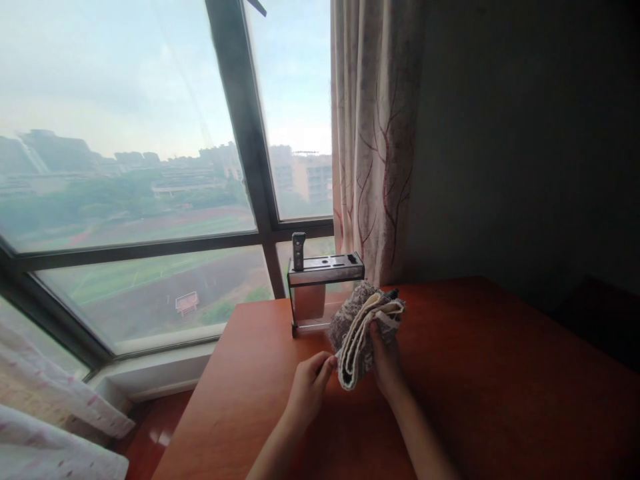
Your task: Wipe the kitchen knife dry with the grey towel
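Observation:
Above the table I hold a folded cloth (357,330), grey and mottled outside with cream edges showing in several layers. My right hand (386,360) grips it from the right side, the thumb lying over the folds. At its lower left, my left hand (311,387) has its fingers pinched together at the cloth's edge. A small dark tip sticks out at the cloth's upper right; what it is I cannot make out. Just behind the cloth stands a small clear tank (307,303) with a dark-trimmed top, partly covered by the cloth.
A dark upright device (299,252) is fixed at the left end of the tank's top. The reddish wooden table (240,393) reaches to a large window (140,243) on the left. A patterned curtain (375,140) hangs behind; a dark wall (520,147) is to the right.

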Motion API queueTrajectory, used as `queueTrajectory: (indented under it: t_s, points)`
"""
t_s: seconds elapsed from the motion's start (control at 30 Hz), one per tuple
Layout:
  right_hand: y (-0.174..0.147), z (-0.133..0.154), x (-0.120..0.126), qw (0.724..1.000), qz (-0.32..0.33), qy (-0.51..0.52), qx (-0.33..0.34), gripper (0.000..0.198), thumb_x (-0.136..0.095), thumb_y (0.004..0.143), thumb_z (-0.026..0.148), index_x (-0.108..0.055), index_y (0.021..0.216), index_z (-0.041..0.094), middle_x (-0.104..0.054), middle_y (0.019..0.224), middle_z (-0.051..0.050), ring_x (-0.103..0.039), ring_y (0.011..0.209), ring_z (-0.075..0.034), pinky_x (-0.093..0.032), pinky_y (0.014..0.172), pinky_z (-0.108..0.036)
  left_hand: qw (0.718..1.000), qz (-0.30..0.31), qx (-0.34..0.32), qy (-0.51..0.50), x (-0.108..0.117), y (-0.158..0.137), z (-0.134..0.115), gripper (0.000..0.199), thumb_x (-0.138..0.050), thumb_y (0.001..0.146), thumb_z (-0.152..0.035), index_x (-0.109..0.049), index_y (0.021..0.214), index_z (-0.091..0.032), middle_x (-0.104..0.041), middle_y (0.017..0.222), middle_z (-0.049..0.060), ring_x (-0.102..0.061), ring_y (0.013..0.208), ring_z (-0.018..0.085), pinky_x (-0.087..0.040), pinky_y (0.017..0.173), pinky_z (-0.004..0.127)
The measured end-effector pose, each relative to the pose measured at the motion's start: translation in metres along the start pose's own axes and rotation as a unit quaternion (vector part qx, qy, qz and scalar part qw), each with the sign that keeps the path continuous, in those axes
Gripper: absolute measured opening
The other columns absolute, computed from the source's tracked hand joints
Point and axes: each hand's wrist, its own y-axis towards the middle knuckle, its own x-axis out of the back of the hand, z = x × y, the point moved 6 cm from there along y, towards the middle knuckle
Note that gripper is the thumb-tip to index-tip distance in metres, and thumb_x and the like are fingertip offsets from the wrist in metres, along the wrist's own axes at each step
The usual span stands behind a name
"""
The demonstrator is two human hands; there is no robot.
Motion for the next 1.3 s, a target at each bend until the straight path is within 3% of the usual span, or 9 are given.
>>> queueTrajectory:
  t_s: [0.17, 0.33, 0.47, 0.63, 0.8, 0.9, 1.0, 1.17, 1.3]
  points:
    - [-0.001, 0.009, 0.004, 0.983, -0.028, -0.154, 0.093, 0.035, -0.072, 0.067, 0.052, -0.072, 0.081, 0.019, -0.075, 0.086, -0.009, -0.068, 0.085, -0.029, -0.050, 0.075, -0.036, 0.999, 0.010, 0.027, -0.041, -0.002, 0.002, 0.012, 0.045, -0.051, 0.083, -0.055, -0.056, 0.063, -0.014, -0.037, 0.055, -0.004, -0.031, 0.054, 0.011, -0.024, 0.050, 0.022]
    - [-0.003, 0.015, 0.005, 0.952, 0.000, -0.247, 0.182, 0.019, -0.077, 0.065, 0.040, -0.075, 0.076, 0.025, -0.076, 0.085, -0.008, -0.068, 0.083, -0.030, -0.049, 0.078, -0.038, 0.988, 0.050, 0.080, -0.123, -0.009, 0.002, 0.017, 0.050, -0.053, 0.078, -0.061, -0.054, 0.062, -0.014, -0.031, 0.050, -0.007, -0.023, 0.048, 0.008, -0.017, 0.046, 0.022]
    - [0.000, 0.018, 0.012, 0.942, 0.020, -0.273, 0.197, 0.017, -0.078, 0.063, 0.037, -0.076, 0.076, 0.027, -0.076, 0.087, -0.008, -0.067, 0.086, -0.031, -0.047, 0.085, -0.041, 0.974, 0.081, 0.120, -0.176, -0.013, 0.001, 0.020, 0.052, -0.053, 0.077, -0.064, -0.059, 0.067, -0.013, -0.031, 0.044, -0.008, -0.021, 0.041, 0.006, -0.014, 0.043, 0.022]
    - [-0.001, 0.023, 0.010, 0.946, 0.020, -0.255, 0.202, 0.017, -0.077, 0.064, 0.038, -0.075, 0.076, 0.026, -0.075, 0.088, -0.008, -0.067, 0.088, -0.031, -0.048, 0.083, -0.041, 0.966, 0.077, 0.147, -0.199, -0.013, 0.003, 0.026, 0.053, -0.055, 0.073, -0.067, -0.058, 0.067, -0.014, -0.032, 0.040, -0.008, -0.022, 0.037, 0.006, -0.013, 0.041, 0.021]
    - [-0.005, 0.013, 0.003, 0.976, -0.018, -0.188, 0.111, 0.025, -0.073, 0.069, 0.043, -0.072, 0.078, 0.020, -0.075, 0.082, -0.009, -0.068, 0.078, -0.029, -0.051, 0.069, -0.037, 0.991, 0.033, 0.083, -0.103, -0.008, 0.003, 0.015, 0.050, -0.056, 0.075, -0.062, -0.060, 0.061, -0.014, -0.041, 0.045, -0.004, -0.033, 0.043, 0.009, -0.024, 0.045, 0.022]
    - [-0.004, 0.004, 0.001, 0.992, -0.037, -0.114, 0.046, 0.033, -0.074, 0.068, 0.046, -0.070, 0.086, 0.019, -0.074, 0.089, -0.008, -0.068, 0.086, -0.028, -0.052, 0.073, -0.035, 1.000, -0.007, 0.021, 0.007, -0.002, 0.000, 0.001, 0.042, -0.056, 0.080, -0.052, -0.067, 0.067, -0.013, -0.055, 0.057, 0.002, -0.045, 0.055, 0.014, -0.033, 0.053, 0.023]
    - [-0.003, -0.004, -0.002, 0.999, -0.024, -0.003, -0.029, 0.040, -0.074, 0.068, 0.047, -0.067, 0.098, 0.021, -0.074, 0.096, -0.004, -0.067, 0.090, -0.025, -0.052, 0.077, -0.034, 0.999, -0.023, -0.006, 0.026, 0.000, -0.002, -0.007, 0.038, -0.055, 0.083, -0.047, -0.069, 0.072, -0.013, -0.058, 0.062, 0.003, -0.046, 0.060, 0.016, -0.034, 0.056, 0.023]
    - [-0.011, -0.011, -0.011, 0.975, 0.058, 0.154, -0.148, 0.036, -0.075, 0.068, 0.046, -0.066, 0.093, 0.022, -0.074, 0.087, -0.002, -0.069, 0.083, -0.024, -0.054, 0.077, -0.038, 1.000, -0.013, -0.007, 0.007, -0.002, -0.003, -0.013, 0.038, -0.054, 0.084, -0.045, -0.062, 0.064, -0.013, -0.046, 0.058, -0.001, -0.036, 0.055, 0.012, -0.029, 0.052, 0.022]
    - [-0.015, -0.017, -0.008, 0.957, 0.085, 0.192, -0.200, 0.034, -0.073, 0.067, 0.052, -0.071, 0.081, 0.020, -0.075, 0.082, -0.006, -0.069, 0.078, -0.028, -0.055, 0.075, -0.043, 1.000, -0.014, -0.022, 0.004, 0.000, -0.004, -0.016, 0.039, -0.053, 0.085, -0.045, -0.056, 0.061, -0.015, -0.040, 0.057, -0.002, -0.034, 0.055, 0.011, -0.027, 0.051, 0.022]
